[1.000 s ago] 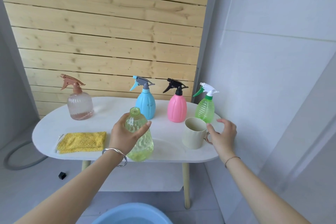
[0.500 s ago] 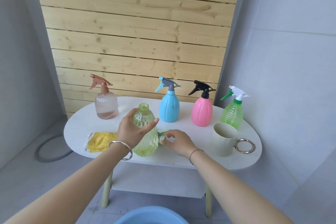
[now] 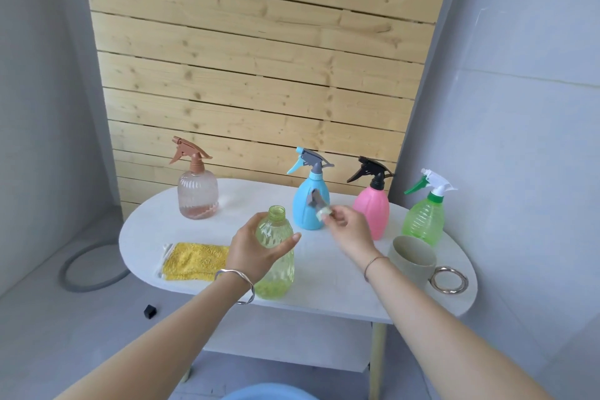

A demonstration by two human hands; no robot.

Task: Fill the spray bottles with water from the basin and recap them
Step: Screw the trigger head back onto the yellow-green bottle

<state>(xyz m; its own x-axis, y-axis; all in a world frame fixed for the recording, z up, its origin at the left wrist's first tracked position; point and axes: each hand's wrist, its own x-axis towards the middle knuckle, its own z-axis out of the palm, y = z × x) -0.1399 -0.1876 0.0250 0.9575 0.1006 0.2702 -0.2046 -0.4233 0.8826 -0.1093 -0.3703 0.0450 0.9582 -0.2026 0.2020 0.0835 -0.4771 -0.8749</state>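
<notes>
Bottle (image 3: 276, 273) stands uncapped, left hand (image 3: 256, 247) gripping it, right hand (image 3: 349, 230) pinching its cap (image 3: 321, 208) near the bottle: recapping likely, needing it centred and twisted.

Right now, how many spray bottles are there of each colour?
Clear rose bottle: 1
Blue bottle: 1
Pink bottle: 1
Green bottle: 1
Yellow-green bottle, uncapped, in the left hand: 1
Total: 5

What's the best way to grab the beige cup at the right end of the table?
Take the cup by its metal ring handle, coming from the right: the cup stands upright and the ring juts out on that side, unobstructed.
</notes>
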